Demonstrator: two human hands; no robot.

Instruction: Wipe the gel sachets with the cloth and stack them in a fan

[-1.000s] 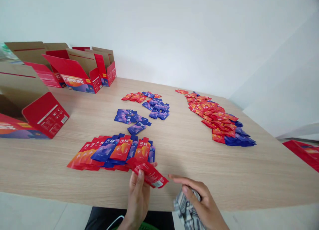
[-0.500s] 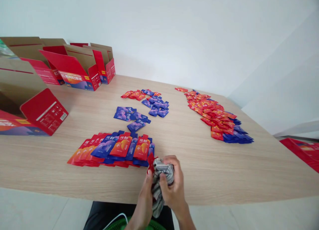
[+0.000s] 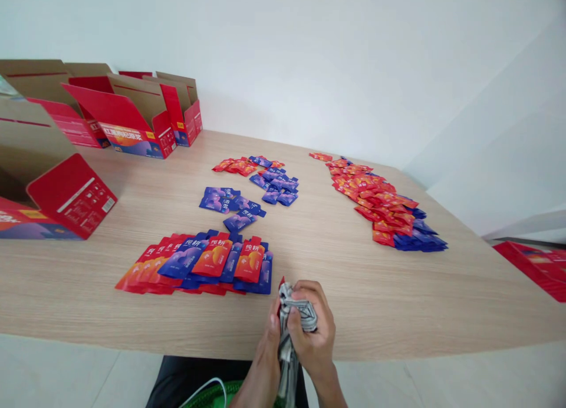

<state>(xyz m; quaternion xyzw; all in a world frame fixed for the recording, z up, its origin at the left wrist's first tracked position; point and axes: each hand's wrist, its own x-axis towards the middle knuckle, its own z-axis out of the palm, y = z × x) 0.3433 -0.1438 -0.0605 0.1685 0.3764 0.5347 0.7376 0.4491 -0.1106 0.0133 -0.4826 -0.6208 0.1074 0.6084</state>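
Close to the table's front edge, my right hand is closed around a bunched grey striped cloth, whose tail hangs down past the edge. My left hand is closed on a red pouch; just its tip shows, and the cloth presses against it and hides the rest. To the left of my hands lies an overlapping row of red pouches and blue pouches, printed sides up.
Loose blue pouches and a mixed group of pouches lie mid-table. A long heap of red and blue pouches spreads on the right. Open red cartons stand at the left, with another red box at the far right.
Both hands have shifted slightly right with the cloth and pouch. Less of the red pouch shows now, and the cloth's tail hangs straighter and lower.
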